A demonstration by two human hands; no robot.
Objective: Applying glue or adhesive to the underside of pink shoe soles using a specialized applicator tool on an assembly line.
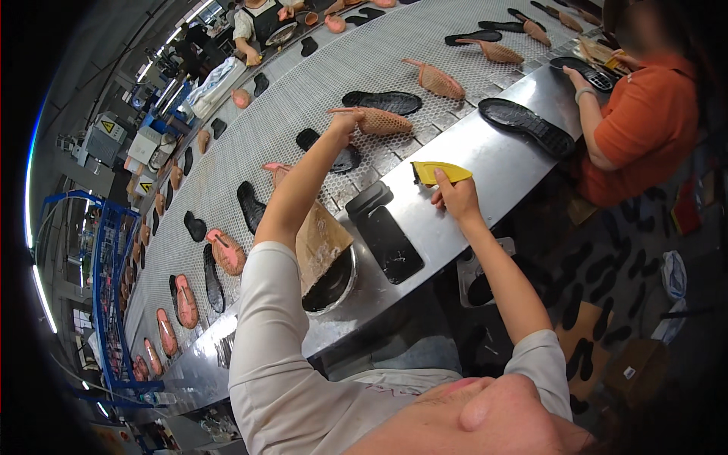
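Note:
My left hand [347,127] reaches over the mesh conveyor and grips the narrow end of a tan woven shoe upper [385,122]. A black shoe sole [381,101] lies just beyond that upper, and another black sole [346,158] lies under my left wrist. Over the metal ledge, my right hand [458,194] is closed around a yellow scraper-shaped brush [441,171] with a dark edge pointing left. Below the brush, a black rectangular object [389,244] rests on the ledge. One large black sole [526,126] lies on the ledge to the right.
Soles and woven uppers line the mesh conveyor [296,114]. A round bowl [341,284] with dark contents and a stained cardboard piece [324,244] stands beside my left arm. A co-worker in orange [644,121] handles a sole at right; another person [262,26] works across the belt.

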